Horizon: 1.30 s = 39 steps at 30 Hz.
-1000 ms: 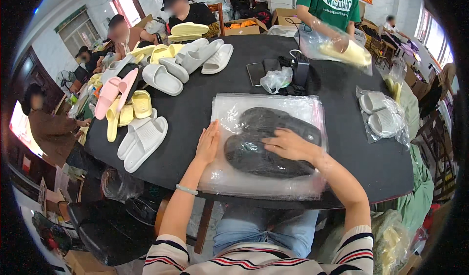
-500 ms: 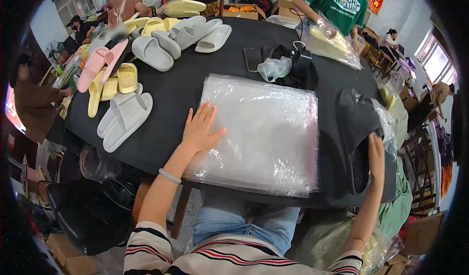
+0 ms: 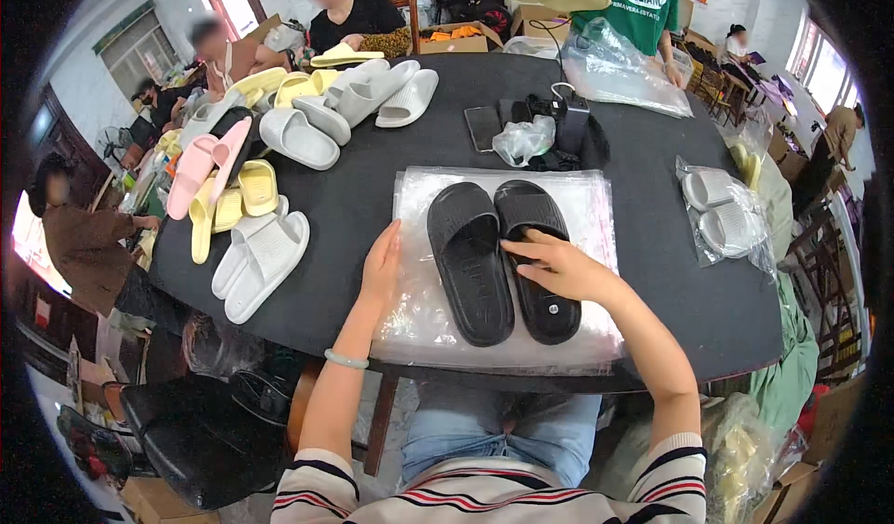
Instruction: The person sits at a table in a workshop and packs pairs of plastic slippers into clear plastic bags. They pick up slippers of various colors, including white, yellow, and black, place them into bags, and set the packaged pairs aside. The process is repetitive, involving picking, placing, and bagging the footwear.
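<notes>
A pair of black slippers (image 3: 473, 282) lies side by side, toes pointing away from me, on a stack of clear plastic bags (image 3: 410, 314). My right hand (image 3: 563, 268) reaches over the right slipper, fingers apart, fingertips at its strap and inner edge near the gap between the two. At the stack's left edge, my left hand (image 3: 380, 268) rests on its side with fingers stretched out, holding nothing. A clear bag with a pair of light grey slippers (image 3: 726, 221) lies to the right on the black table (image 3: 643, 235).
Grey slippers (image 3: 264, 261), yellow slippers (image 3: 258, 187) and pink slippers (image 3: 196, 175) crowd the table's left side. Beyond the stack lie a phone (image 3: 482, 129), a crumpled clear bag (image 3: 523, 140) and a black device with a cable. Across the table, a person in green (image 3: 643, 12) has clear bags.
My right hand has brought the black slippers from the right side onto the bag stack, uncovering the bagged grey pair. My left hand has turned onto its side at the stack's edge.
</notes>
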### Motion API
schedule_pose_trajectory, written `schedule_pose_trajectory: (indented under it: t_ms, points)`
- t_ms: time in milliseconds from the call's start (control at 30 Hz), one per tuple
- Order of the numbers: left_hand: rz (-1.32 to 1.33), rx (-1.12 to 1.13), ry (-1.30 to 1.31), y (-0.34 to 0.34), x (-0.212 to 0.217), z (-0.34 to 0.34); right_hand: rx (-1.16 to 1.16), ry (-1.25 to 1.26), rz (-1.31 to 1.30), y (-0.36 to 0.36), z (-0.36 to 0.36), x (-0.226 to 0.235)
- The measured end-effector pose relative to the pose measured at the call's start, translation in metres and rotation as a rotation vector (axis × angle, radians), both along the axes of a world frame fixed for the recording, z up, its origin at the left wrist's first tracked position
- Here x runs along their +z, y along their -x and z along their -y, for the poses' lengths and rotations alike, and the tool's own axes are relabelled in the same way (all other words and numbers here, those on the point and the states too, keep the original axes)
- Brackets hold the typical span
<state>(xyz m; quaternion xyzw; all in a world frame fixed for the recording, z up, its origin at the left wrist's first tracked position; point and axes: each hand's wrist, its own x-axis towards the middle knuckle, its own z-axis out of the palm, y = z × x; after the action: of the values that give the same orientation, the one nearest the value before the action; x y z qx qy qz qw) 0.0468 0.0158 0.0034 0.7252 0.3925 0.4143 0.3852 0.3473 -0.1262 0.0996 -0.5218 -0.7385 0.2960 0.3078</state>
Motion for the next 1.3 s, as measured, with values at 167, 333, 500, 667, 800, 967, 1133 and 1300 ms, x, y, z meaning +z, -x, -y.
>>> schedule_pose_trajectory:
  t_ms: [167, 333, 500, 667, 800, 967, 1133, 1300]
  points:
    - [-0.071, 0.035, -0.087, 0.006, -0.014, -0.006, -0.251, -0.202, -0.19, -0.043, 0.007, -0.013]
    - [-0.147, 0.088, -0.441, -0.005, 0.002, 0.002, -0.656, 0.013, -0.672, -0.113, 0.008, -0.098]
    - [-0.383, 0.087, -0.906, -0.025, 0.053, 0.036, -0.619, -0.094, -0.326, -0.098, 0.009, -0.098]
    - [-0.587, -0.261, -0.49, -0.083, 0.107, 0.085, -0.566, -0.192, -0.151, -0.092, 0.01, -0.088]
    - [-0.795, -0.324, -0.616, -0.111, 0.08, 0.078, -0.562, -0.237, -0.109, -0.094, 0.011, -0.091]
    - [-0.686, -0.194, -0.566, -0.124, 0.069, 0.071, -0.562, -0.223, -0.091, -0.093, 0.015, -0.087]
    - [-0.617, -0.325, -0.351, -0.092, 0.101, 0.071, -0.562, -0.212, -0.118, -0.094, 0.015, -0.089]
    - [-0.627, -0.458, 0.056, -0.033, 0.146, 0.05, -0.545, -0.212, -0.108, -0.09, 0.018, -0.085]
